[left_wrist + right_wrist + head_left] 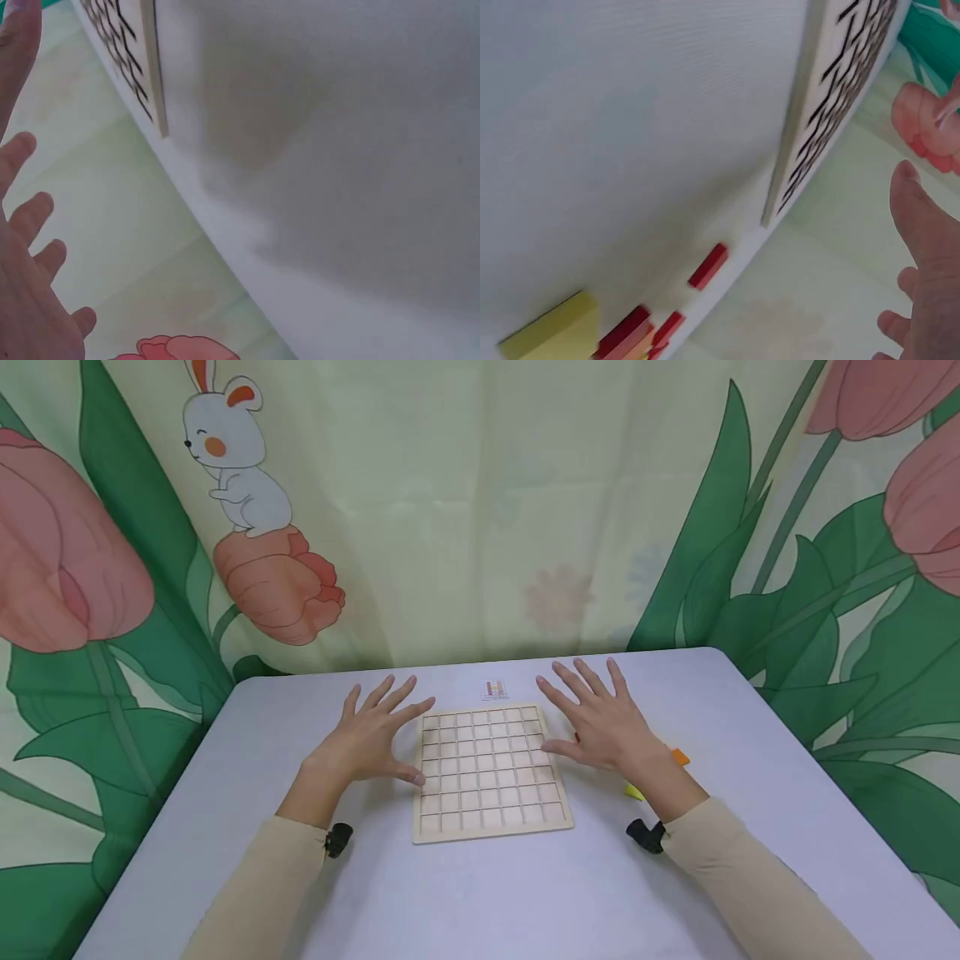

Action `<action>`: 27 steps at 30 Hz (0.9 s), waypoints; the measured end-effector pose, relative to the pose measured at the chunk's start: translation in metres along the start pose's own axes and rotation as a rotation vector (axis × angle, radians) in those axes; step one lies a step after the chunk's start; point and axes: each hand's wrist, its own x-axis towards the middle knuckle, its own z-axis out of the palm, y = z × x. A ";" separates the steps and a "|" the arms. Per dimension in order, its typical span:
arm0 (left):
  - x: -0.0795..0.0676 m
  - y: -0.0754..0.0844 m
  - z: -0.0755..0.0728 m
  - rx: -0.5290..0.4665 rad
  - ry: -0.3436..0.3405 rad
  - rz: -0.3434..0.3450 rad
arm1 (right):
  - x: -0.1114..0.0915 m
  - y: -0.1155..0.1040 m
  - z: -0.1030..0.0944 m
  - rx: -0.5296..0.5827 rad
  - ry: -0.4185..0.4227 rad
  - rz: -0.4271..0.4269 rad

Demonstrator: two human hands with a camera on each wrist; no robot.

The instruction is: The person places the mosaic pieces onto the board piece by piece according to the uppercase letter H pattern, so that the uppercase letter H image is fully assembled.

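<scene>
A square wooden grid board (491,772) lies on the white table between the two hands. The left hand (371,735), fingers spread, is beside the board's left edge, its thumb near the rim; whether it touches cannot be told. The right hand (600,722) is spread too, over the board's upper right side, holding nothing. Beneath and beside the right forearm are coloured pieces: an orange one (680,757) and a yellow one (633,791). In the right wrist view a yellow block (555,326) and several red blocks (708,265) lie near the board.
Behind the board lies a small printed card (494,689) with a coloured grid. The white table (480,902) ends at a curtain (465,527) printed with tulips and a rabbit. A small black device (647,837) sits at the right wrist, another (339,840) at the left.
</scene>
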 end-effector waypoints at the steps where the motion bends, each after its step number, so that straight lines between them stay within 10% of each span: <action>1: 0.000 0.000 0.001 -0.008 -0.008 -0.003 | -0.002 0.002 0.000 -0.005 -0.002 0.001; 27: -0.002 -0.016 0.023 -0.160 -0.144 -0.059 | -0.058 0.054 0.013 0.242 -0.031 0.110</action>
